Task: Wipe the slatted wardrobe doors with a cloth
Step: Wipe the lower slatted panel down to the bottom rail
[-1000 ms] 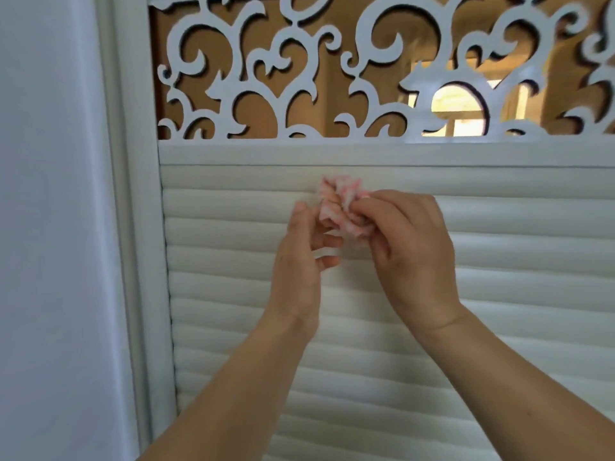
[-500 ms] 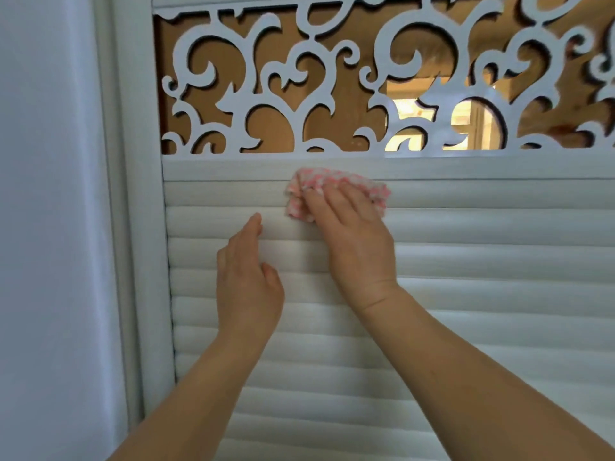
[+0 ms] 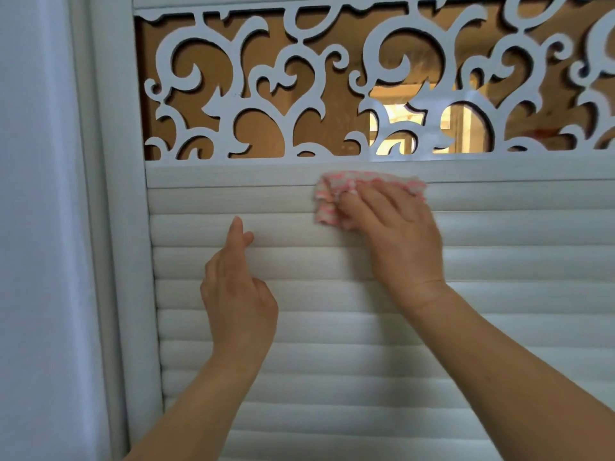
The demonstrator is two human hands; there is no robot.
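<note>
— Head view: where was the cloth [image 3: 336, 201]?

— Pressed flat against the slatted door [image 3: 366, 327], on the topmost slats, just under the cross rail [image 3: 233, 174] that divides slats from scrollwork. Pink and white, crumpled, upper edge touching that rail.

— Held how?

— Under the right hand [image 3: 396, 234], fingers laid straight over it and pushing it to the door; nothing pinched or curled round it (palm spread wide, most of the cloth hidden beneath, only the left end and top edge showing).

— And the left hand [image 3: 236, 294]?

— Lower than the rail and left of the cloth, well apart from it. Seen edge-on, fingers relaxed and reaching up toward the slats, gripping nothing. Touching the door or hovering just off it: could not tell.

— Above the rail?

— White scrollwork panel [image 3: 266, 91], cut through, brown backing behind, with a bright reflection toward the right.

— Left of the rail's end?

— Upright door frame [image 3: 123, 227], pale, then a plain white wall [image 3: 36, 227] beside it.

— Below?

— Horizontal slats all the way down, both forearms rising across them.
</note>
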